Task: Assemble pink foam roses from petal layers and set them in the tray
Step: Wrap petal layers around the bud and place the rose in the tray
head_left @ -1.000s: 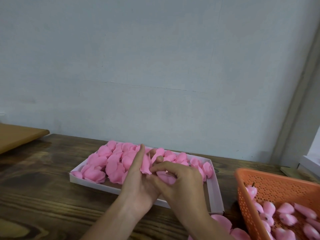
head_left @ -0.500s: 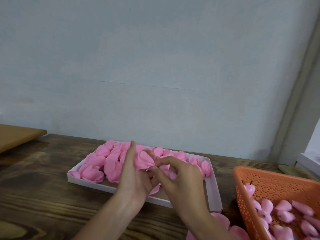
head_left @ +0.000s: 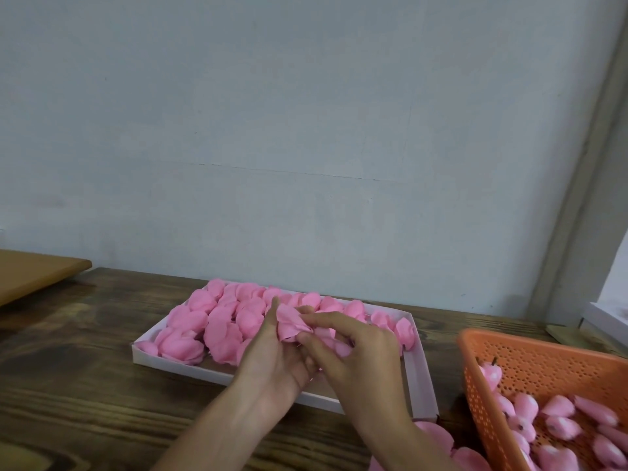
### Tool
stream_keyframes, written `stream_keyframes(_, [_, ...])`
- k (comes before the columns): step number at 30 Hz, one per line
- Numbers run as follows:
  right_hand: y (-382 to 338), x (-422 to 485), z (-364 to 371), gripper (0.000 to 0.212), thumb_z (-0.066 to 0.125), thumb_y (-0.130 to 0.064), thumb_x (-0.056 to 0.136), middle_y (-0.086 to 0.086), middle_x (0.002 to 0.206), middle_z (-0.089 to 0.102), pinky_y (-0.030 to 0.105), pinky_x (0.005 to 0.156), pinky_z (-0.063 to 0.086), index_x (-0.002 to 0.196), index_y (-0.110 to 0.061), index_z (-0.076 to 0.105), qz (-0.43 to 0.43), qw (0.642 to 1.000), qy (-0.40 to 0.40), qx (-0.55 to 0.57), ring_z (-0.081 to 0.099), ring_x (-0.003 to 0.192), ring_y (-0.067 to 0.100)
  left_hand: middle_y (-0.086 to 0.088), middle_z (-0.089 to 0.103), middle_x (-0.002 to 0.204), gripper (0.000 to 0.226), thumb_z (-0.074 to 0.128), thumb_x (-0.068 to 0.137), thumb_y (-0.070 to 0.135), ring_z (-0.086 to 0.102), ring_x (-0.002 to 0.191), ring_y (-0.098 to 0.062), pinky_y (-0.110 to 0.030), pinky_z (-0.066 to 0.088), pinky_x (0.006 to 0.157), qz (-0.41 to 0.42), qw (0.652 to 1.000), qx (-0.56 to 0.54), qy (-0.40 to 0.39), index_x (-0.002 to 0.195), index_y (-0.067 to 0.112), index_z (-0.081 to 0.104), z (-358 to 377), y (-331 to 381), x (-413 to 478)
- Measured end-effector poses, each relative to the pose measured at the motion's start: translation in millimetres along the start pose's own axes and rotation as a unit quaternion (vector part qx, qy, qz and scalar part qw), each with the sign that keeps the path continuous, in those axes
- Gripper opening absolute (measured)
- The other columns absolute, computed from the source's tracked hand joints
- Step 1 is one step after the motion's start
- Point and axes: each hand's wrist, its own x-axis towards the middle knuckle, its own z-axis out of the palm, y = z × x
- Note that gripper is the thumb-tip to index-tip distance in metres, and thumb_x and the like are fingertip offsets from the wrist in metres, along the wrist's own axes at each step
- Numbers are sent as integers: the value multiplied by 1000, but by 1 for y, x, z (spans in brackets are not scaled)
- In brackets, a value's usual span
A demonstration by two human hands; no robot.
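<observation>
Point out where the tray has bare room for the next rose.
Bare floor shows in the tray along its right wall and into the near-right corner, beside the right hand. Its left half and back are packed with roses. Outside, the table is open left of the tray.

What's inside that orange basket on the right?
Small pink foam rosebuds, some with short dark stems, lie loose in the orange perforated plastic basket. The picture's edge cuts off the basket's near part, so whatever lies there, and the total count, cannot be seen.
</observation>
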Motion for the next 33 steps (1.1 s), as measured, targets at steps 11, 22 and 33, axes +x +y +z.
stream_keyframes(11, [-5, 1, -3, 35, 86, -33, 77, -42, 66, 52, 4, 55, 36, 106, -43, 70, -58, 998, 7, -28, 56, 62, -8, -17, 65, 74, 57, 34, 110, 20, 73, 71, -32, -37, 62, 61, -14, 996, 84, 13, 67, 6, 70, -4, 5, -7])
stream_keyframes(22, [0, -1, 0, 25, 81, -23, 85, -31, 87, 73, 1, 66, 45, 107, -35, 78, -124, 991, 21, -52, 65, 74, -14, -11, 78, 104, 47, 49, 105, 46, 76, 82, -25, -40, 61, 82, -1, 998, 39, 53, 103, 9, 77, 5, 12, -15])
stream_keyframes(33, [-5, 0, -4, 35, 76, -34, 85, -28, 105, 73, 23, 68, 58, 119, -41, 71, -55, 996, -16, -62, 67, 76, -6, -17, 77, 103, 51, 40, 111, 42, 76, 79, -27, -41, 59, 80, -13, 994, 92, 49, 116, 5, 74, 6, 13, -18])
